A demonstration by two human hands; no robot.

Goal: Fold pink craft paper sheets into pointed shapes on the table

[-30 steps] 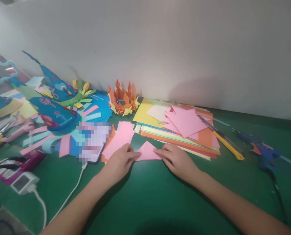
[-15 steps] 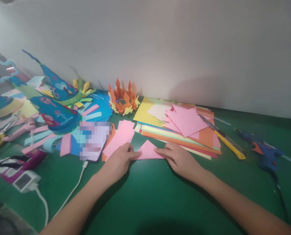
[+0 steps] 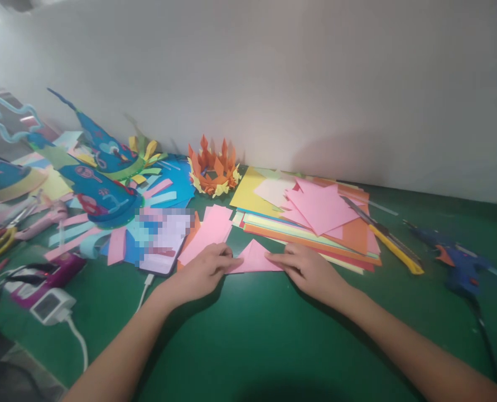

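Folded pink paper (image 3: 254,259), one, peaked, flat on the green surface (image 3: 252,324) between left hand (image 3: 204,272) and right hand (image 3: 312,272), each with fingers drawn together holding a lower corner; best creased under even pressure, edges aligned.

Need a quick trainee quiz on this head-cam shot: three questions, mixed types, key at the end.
1. True or false: the left hand and the right hand both touch the folded pink paper.
2. Which lies farthest right in view? A scissors; B yellow-handled cutter; C blue glue gun.
3. Fill in: the yellow-trimmed crown has upright points coloured ____.
Key: 1 true; 2 C; 3 orange.
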